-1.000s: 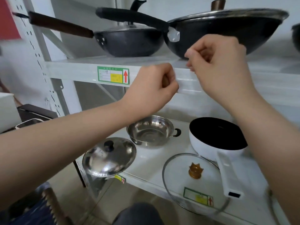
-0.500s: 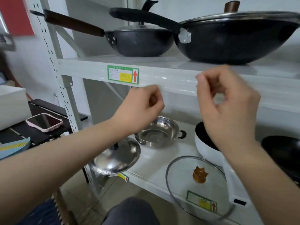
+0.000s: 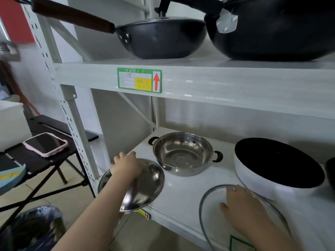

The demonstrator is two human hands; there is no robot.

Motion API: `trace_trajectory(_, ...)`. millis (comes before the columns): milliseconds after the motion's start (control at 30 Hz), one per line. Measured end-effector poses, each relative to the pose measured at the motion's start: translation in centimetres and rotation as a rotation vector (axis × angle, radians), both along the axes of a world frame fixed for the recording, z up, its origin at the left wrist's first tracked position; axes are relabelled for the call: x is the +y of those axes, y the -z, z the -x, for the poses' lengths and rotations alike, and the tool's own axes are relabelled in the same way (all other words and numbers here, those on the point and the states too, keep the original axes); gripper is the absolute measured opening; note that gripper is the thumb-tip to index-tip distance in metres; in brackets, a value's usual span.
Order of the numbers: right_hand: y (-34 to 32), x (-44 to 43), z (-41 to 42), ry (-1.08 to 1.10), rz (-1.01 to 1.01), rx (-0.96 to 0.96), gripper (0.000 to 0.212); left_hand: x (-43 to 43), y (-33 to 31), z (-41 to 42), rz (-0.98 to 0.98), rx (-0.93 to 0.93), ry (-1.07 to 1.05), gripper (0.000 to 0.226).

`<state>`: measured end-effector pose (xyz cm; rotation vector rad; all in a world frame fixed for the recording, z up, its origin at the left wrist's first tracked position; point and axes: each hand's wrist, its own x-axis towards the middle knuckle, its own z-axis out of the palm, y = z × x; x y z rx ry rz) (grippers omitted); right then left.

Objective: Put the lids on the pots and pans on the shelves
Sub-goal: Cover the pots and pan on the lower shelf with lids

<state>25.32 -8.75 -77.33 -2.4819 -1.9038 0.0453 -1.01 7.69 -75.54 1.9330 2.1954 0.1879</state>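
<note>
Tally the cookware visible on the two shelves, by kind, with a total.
Black woks, upper shelf: 2
Open stainless steel pot: 1
White pan with black interior: 1
Loose stainless steel lid: 1
Loose glass lid: 1
Total: 6

Shiny silver steel pot with black handles, matching silver lid. White pan, black inside. Dark grey wok, brown handle. Shelf label green-bordered (yellow patch, red arrow). Phone case pink.
</note>
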Motion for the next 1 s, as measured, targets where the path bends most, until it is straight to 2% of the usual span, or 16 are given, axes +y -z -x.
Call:
trace_trajectory(167, 1.6, 0.2, -0.3, 0.081, 0.075, -0.086, 0.035, 0.5, 2.9, 0.9, -0.041, 0.138, -0.033, 0.040)
trace_trajectory(267, 1.9, 0.0, -0.6, 0.206, 0.110, -0.163, 0.038, 0.4, 3.8, 0.9, -0.128, 0.165, -0.017, 0.029)
trace_trajectory(367, 2.5, -0.6, -1.6, 0.240, 0.170, -0.254, 0.039, 0.3, 3.8, 0.7, -0.202, 0.192, 0.019, 0.027)
trace_trajectory(467, 2.8, -1.0, -2.4, 0.191, 0.159, -0.180, 0.028, 0.2, 3.7, 1.0, -0.167, 0.227, 0.027, 0.031)
trace_trajectory(567, 2.1, -1.2, -2.3, 0.086, 0.095, -0.030, 0.017, -0.1, 2.7, 1.3, -0.082, 0.278, 0.006, 0.032)
trace_trajectory(700, -0.2, -1.9, -0.2, 0.023, 0.012, 0.091, 0.025, -0.8, 0.2, 2.0, 0.048, 0.338, -0.006, 0.037)
trace_trajectory(767, -1.9, -2.3, 1.0, -0.016, -0.083, 0.139, 0.028, -1.7, -1.5, 2.3, 0.052, 0.354, -0.017, 0.037)
trace_trajectory(900, -5.4, -2.0, 2.5, -0.070, -0.323, 0.217, 0.031, -3.6, -5.7, 2.2, -0.151, 0.421, -0.018, 0.034)
trace_trajectory(1000, -7.3, -0.5, 2.0, -0.050, -0.503, 0.280, 0.037, -2.9, -8.6, 1.4, -0.316, 0.285, 0.014, 0.029)
